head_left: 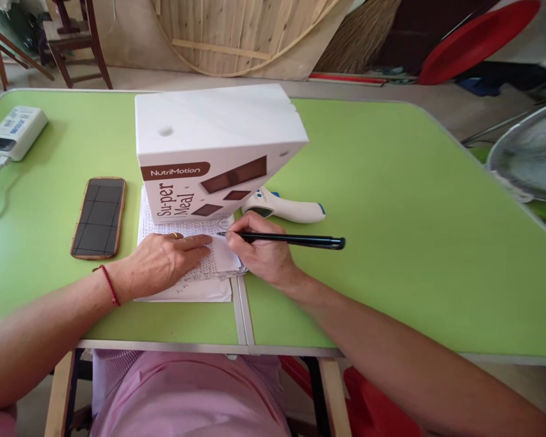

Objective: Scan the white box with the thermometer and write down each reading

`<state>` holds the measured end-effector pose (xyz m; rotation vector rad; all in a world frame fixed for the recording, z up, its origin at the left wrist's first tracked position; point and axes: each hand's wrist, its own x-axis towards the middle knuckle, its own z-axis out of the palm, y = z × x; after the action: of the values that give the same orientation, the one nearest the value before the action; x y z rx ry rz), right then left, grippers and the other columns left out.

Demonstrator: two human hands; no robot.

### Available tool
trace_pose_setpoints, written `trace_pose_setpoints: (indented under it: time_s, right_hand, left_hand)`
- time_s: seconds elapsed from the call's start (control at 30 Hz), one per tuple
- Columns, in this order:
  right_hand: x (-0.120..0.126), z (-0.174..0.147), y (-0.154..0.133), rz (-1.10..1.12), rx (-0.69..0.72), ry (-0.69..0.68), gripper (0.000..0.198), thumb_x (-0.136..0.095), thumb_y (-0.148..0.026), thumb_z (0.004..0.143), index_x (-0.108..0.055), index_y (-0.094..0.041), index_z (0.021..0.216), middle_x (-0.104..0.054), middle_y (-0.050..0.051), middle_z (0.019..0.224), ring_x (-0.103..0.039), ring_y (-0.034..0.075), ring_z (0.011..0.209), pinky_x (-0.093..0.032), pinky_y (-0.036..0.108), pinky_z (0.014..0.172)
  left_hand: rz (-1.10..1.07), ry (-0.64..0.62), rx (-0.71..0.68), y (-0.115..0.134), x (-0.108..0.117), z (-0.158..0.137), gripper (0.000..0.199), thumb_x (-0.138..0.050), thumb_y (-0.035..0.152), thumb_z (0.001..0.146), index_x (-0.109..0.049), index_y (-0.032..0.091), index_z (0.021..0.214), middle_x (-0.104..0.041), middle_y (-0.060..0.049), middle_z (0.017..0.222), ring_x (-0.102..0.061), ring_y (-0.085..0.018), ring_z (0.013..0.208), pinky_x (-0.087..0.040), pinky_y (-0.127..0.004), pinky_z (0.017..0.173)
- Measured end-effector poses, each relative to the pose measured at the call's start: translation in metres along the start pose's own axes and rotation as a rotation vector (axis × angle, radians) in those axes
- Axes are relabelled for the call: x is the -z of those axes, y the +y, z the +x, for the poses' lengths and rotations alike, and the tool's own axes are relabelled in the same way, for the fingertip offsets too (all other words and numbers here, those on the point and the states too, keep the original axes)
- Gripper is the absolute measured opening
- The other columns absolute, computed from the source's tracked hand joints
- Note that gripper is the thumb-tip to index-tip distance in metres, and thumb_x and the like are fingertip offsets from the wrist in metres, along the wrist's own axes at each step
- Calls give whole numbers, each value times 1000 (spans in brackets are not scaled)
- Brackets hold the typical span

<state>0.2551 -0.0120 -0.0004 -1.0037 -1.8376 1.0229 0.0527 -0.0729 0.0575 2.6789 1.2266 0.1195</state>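
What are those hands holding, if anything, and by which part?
The right hand holds a black pen near its writing tip. The left hand grips nothing; it rests on handwritten paper.

The white box [221, 142] reads "NutriMotion" and "Su-per Meal" (handwriting on the paper [209, 226] is illegibly small).

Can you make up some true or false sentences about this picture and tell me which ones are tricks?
1. The right hand holds a black pen. True.
2. The left hand holds the phone. False: it rests on the papers, and the phone lies on the table.
3. The white box says NutriMotion. True.
4. The table is red. False: its top is green.
5. A red bracelet is on the left wrist. True.
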Motion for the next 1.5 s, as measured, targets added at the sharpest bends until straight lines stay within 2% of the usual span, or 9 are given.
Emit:
trace_pose_setpoints:
  time_s: [0.33,0.93,1.17,1.5]
  right_hand:
    - [3,0,1,-26,-32,72,11,-53,-17,73,-50,-21,64,-55,-5,52,-45,8,44,-37,21,44]
    - [4,0,1,-34,-74,41,9,-54,-19,70,-49,-21,63,-54,-5,53,-44,9,45,-37,22,45]
    - [2,-1,2,7,-10,48,10,-55,-18,75,-52,-21,66,-57,-5,55,-48,9,47,-39,21,46]
    - [2,-1,1,-10,-68,23,8,-54,-20,72,-51,-21,65,-56,-4,55,-47,10,48,-39,23,46]
  left_hand:
    - [0,21,-10,0,0,0,23,-46,12,96,-65,16,109,-64,0,129,-71,-15,72,-43,-30,42]
    - [6,-2,-11,-1,-1,-1,25,-44,13,96,-63,17,111,-63,-3,130,-69,-13,71,-47,-27,47]
    - [3,4,-15,-1,0,0,24,-45,13,96,-64,16,110,-63,-1,129,-70,-14,72,-48,-28,47]
    - [0,-13,-1,0,1,0,24,-45,13,96,-64,17,111,-63,-4,130,-69,-13,71,-46,-27,45]
